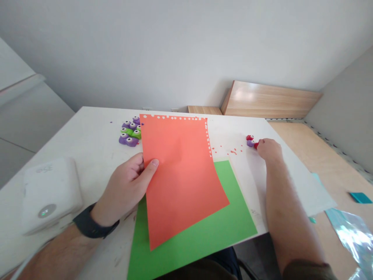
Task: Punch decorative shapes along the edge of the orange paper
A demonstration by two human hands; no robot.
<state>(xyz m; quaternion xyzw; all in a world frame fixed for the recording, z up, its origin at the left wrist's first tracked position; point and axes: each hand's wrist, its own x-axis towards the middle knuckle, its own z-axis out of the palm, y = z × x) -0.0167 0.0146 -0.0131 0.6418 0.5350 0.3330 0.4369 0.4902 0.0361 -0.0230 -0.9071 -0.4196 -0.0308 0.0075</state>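
Observation:
My left hand [128, 186] is closed on the left edge of an orange paper sheet [180, 171], thumb on top, lifting it slightly. Small shapes are punched out along the sheet's far and right edges. Under it lies a green paper sheet [204, 233]. My right hand [269, 149] reaches far right on the table, fingers curled around a small red and purple punch [251, 141]. Tiny orange paper bits [230, 149] are scattered between the sheet and that hand.
A cluster of purple and green punches [131, 132] sits at the far left of the white table [87, 140]. A white box-shaped device [49, 192] stands near the left edge. Wooden boards [268, 99] lean against the wall; teal scraps [360, 197] lie on the floor.

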